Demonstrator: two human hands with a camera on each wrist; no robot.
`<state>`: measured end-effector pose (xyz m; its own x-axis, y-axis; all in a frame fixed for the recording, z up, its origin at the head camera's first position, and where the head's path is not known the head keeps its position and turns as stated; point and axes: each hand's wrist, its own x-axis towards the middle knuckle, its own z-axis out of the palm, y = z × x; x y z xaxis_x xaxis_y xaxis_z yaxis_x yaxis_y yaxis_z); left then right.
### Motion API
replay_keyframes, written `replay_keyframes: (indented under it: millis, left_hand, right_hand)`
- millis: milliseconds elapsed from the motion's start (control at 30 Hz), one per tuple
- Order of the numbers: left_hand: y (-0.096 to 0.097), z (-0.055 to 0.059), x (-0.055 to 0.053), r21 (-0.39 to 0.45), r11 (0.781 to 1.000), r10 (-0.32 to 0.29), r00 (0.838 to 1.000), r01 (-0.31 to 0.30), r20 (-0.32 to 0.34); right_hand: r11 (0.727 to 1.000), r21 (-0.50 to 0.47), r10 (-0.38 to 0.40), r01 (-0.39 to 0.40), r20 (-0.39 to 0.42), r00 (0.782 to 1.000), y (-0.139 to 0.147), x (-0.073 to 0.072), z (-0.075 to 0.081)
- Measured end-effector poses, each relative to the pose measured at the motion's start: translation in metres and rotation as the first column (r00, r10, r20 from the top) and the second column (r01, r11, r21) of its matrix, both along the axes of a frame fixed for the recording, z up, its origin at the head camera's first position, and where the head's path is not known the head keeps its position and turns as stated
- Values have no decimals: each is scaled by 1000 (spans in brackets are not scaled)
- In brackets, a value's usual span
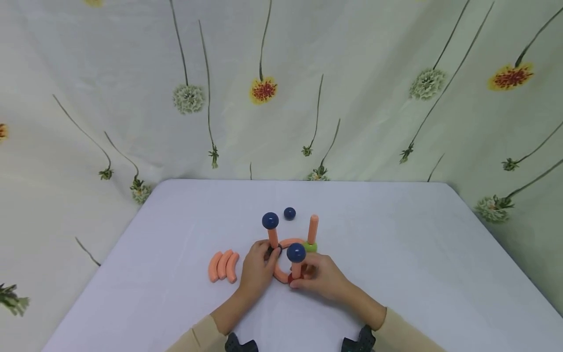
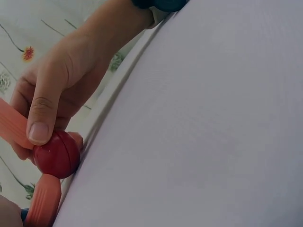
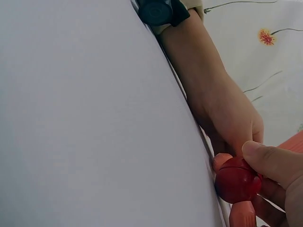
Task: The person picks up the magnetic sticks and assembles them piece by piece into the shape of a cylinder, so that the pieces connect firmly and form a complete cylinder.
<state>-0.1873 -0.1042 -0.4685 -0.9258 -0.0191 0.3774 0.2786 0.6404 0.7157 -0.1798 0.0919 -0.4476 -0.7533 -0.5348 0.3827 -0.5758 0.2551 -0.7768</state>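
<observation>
Curved orange sticks [image 1: 281,274] and balls form a ring on the table. My right hand [image 1: 327,278] pinches the red ball [image 2: 57,155] at the near corner, thumb on its side. From it an upright orange rod [image 1: 296,270] rises, capped by a blue ball [image 1: 296,253]. My left hand [image 1: 257,269] grips the dark blue ball at the left corner, mostly hidden by fingers. A second upright rod [image 1: 273,238] stands there, with a blue ball [image 1: 270,220] on top. At the far right corner, a green ball [image 1: 310,247] bears a bare-topped orange rod [image 1: 313,230].
Three loose curved orange sticks [image 1: 222,266] lie side by side left of my left hand. A loose blue ball [image 1: 289,213] sits behind the ring. The white-covered table [image 1: 418,254] meets a flower-print cloth [image 1: 352,73] at its back.
</observation>
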Motion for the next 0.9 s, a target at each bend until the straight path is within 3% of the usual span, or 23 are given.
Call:
replay_keyframes:
  millis: [233,600,900]
  left_hand:
    - [0,3,-8,-53,995,-84,996,84,6]
    - [2,3,-30,-49,969,-244,969,243,-30]
    - [2,2,-40,-10,956,-292,956,292,-10]
  right_hand:
    - [998,-55,33,-35,-33,999,-3,13,26]
    - [991,-122,44,-55,-95,995,-2,7,18]
    - [994,-112,-24,11,-118,993,-2,9,18]
